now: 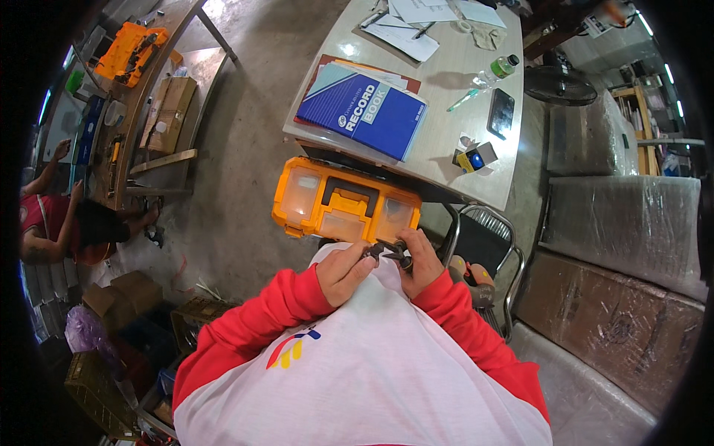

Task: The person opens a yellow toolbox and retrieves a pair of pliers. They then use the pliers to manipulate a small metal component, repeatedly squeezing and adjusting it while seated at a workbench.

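Observation:
In front of my chest, my left hand (344, 273) is closed, pinching a small dark part (373, 251) between thumb and fingers. My right hand (422, 263) is wrapped round a dark tool that looks like small pliers (400, 257). Its narrow end points left and meets or nearly meets the small part. The exact kind of that part is too small to make out. Just beyond my hands is an orange toolbox (346, 201) with clear lid compartments and a dark handle.
The desk (452, 82) ahead bears a blue record book (363, 111), a bottle (497, 68), a phone (501, 114) and a small open box (476, 157). A metal-framed chair (483, 238) stands right, near wrapped cartons (606, 327). Another person (67, 223) works by a left bench (123, 141).

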